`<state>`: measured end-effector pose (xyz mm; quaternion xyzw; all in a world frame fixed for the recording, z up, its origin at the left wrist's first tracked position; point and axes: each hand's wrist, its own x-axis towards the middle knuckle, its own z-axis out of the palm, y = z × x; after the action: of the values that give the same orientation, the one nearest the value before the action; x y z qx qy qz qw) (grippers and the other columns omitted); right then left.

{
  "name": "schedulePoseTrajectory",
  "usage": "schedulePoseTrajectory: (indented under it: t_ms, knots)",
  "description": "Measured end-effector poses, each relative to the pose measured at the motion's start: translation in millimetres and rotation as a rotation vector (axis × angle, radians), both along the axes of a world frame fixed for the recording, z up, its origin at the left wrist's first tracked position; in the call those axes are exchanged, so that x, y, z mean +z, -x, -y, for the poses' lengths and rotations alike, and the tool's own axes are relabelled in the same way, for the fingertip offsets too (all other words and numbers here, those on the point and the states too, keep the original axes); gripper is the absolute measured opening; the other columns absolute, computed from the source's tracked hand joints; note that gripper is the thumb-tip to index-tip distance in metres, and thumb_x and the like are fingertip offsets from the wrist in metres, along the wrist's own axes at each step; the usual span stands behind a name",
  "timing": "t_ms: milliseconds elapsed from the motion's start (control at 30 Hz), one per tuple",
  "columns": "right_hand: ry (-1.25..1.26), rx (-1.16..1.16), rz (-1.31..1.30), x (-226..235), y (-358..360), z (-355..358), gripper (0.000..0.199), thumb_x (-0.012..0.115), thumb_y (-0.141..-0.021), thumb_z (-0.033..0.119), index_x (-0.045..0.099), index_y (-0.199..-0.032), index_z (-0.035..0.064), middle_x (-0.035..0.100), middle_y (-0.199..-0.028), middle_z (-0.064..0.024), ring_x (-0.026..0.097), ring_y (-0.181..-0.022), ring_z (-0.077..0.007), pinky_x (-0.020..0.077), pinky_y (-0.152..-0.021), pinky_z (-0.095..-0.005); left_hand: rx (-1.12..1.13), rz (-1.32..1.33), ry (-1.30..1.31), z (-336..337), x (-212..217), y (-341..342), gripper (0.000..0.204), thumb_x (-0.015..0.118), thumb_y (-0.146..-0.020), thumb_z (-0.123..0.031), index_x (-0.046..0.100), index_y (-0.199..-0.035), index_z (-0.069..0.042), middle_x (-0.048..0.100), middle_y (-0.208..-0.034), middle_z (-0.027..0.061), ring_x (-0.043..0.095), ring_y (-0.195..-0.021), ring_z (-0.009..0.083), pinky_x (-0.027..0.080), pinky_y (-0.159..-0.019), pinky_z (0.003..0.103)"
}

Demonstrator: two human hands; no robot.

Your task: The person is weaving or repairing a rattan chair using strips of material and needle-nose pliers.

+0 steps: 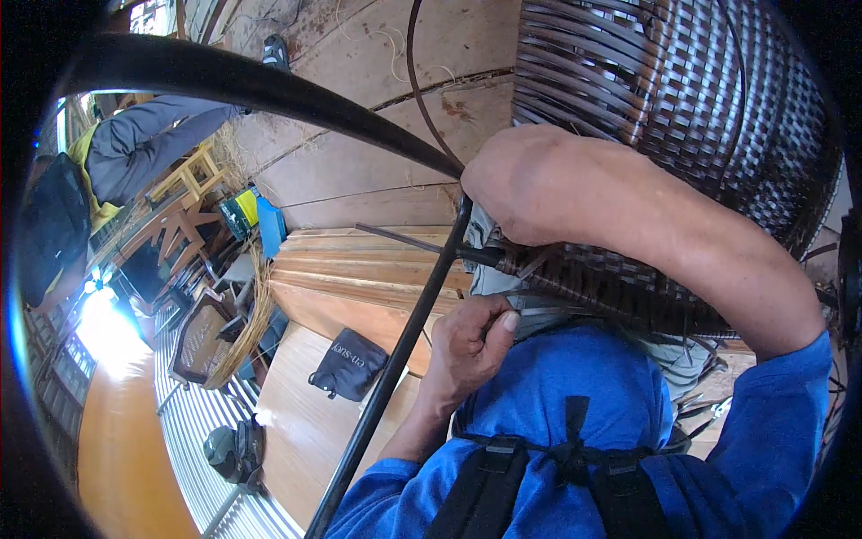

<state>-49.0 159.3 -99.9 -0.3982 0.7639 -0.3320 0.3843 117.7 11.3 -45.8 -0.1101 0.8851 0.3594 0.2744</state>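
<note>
A large woven piece (718, 99) of glossy dark brown strips fills the upper right, its loose strip ends lying side by side along its left edge. A dark pole frame (422, 301) joins it. My right hand (507, 184) is bent down over the frame's joint, its fingers hidden behind the wrist. A long dark strip (415, 67) runs down to this hand from the top. Lower down, my left hand (474, 346) is closed, thumb over curled fingers, beside the woven band; what it holds is hidden. Another dark strip (395, 236) sticks out leftward past the frame.
Stacked wooden boards (359, 260) and a wooden surface with a dark cloth pouch (348, 364) lie left of the frame. A camouflage cap (235, 454) rests beyond. Another person (153, 148) sits at the far left. Pliers (718, 409) are at right.
</note>
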Motion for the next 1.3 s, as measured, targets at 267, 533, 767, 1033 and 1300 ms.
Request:
schedulePoseTrajectory:
  t_ms: [267,533,767,1033,1300]
  knots:
    - [0.148,-0.109,-0.200,-13,-11,2,0.014,0.059,-0.069,0.006,0.068,-0.078,0.0010,0.065,-0.080,-0.0195,0.065,-0.082,-0.0327,0.0509,-0.072,-0.0401,-0.026,0.015,-0.014,5,-2,3,0.012,0.060,-0.085,-0.014,0.060,-0.085,-0.002,0.057,-0.068,0.0113,0.057,-0.063,0.0227,0.046,-0.058,0.032]
    - [0.352,-0.153,-0.372,-27,-19,1,0.013,0.059,-0.071,0.009,0.069,-0.078,0.0026,0.066,-0.080,-0.0176,0.065,-0.082,-0.0308,0.0507,-0.072,-0.0380,-0.034,-0.008,-0.020,6,-6,4,0.012,0.059,-0.085,-0.014,0.060,-0.085,-0.002,0.056,-0.068,0.0109,0.057,-0.062,0.0221,0.045,-0.057,0.032]
    - [0.198,0.021,-0.270,-29,-16,8,0.017,0.059,-0.074,0.014,0.069,-0.081,0.0030,0.067,-0.078,-0.0153,0.066,-0.082,-0.0296,0.0488,-0.076,-0.0366,-0.026,-0.006,-0.029,8,-9,4,0.009,0.060,-0.084,-0.011,0.060,-0.086,-0.002,0.056,-0.069,0.0105,0.056,-0.062,0.0205,0.045,-0.058,0.030]
    - [0.298,-0.014,-0.204,-27,-13,3,0.014,0.059,-0.074,0.014,0.067,-0.077,0.0029,0.066,-0.076,-0.0151,0.064,-0.080,-0.0305,0.0487,-0.075,-0.0364,0.004,-0.232,0.059,8,-16,-1,0.018,0.065,-0.080,-0.004,0.057,-0.096,-0.004,0.049,-0.070,0.0034,0.048,-0.059,0.0125,0.040,-0.053,0.025]
    - [0.393,-0.209,-0.416,-30,-17,-10,0.010,0.060,-0.070,0.007,0.067,-0.072,0.0014,0.065,-0.076,-0.0159,0.065,-0.073,-0.0306,0.0528,-0.064,-0.0359,0.030,-0.349,0.087,2,-30,9,0.044,0.054,-0.085,0.002,0.044,-0.129,0.001,0.058,-0.081,0.0078,0.055,-0.068,0.0135,0.048,-0.063,0.028]
